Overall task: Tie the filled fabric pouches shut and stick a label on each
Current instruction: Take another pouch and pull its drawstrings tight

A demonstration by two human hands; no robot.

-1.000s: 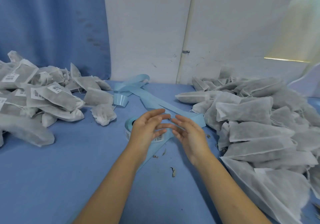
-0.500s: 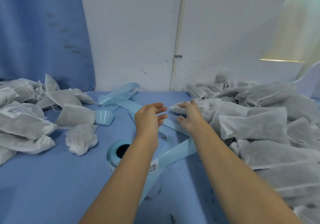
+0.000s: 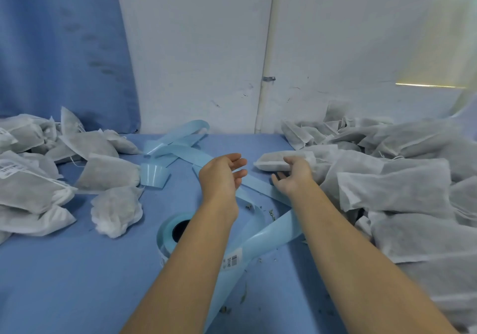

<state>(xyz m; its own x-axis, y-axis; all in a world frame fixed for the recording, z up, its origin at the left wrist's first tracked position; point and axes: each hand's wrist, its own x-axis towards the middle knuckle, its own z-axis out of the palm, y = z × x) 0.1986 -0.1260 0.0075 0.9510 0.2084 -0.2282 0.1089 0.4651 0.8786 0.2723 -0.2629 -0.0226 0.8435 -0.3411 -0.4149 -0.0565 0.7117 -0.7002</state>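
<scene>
Both hands have gone forward and to the right since half a second ago. Right hand (image 3: 294, 179) now meets a pouch (image 3: 271, 162) at the near edge of the right pile (image 3: 400, 191): thumb laid over its top, fingers (image 3: 277, 179) curled under the near side, so it is pinched, though the grip looks barely formed. Left hand (image 3: 222, 176) hovers just beside it above the strip (image 3: 255, 185), fingers (image 3: 238, 159) apart and relaxed, holding nothing.

Step in hand, by judgement: picking the next pouch to tie. Best to lift it by the mouth end so the fill settles away from the opening, and pull it free of its neighbours before the left hand finds the drawstring. Which end is the mouth cannot be told here.

Pouches are thin grey fabric with dark loose fill showing through. Right pile shows no labels. Left pile (image 3: 25, 186) holds bunched, closed pouches, some with white labels. Roll (image 3: 167, 233) sits on the tabletop (image 3: 64, 269) near the left forearm; one label (image 3: 231, 260) shows on its unwound strip. Crumbs (image 3: 271, 213) of fill lie around the strip.
</scene>
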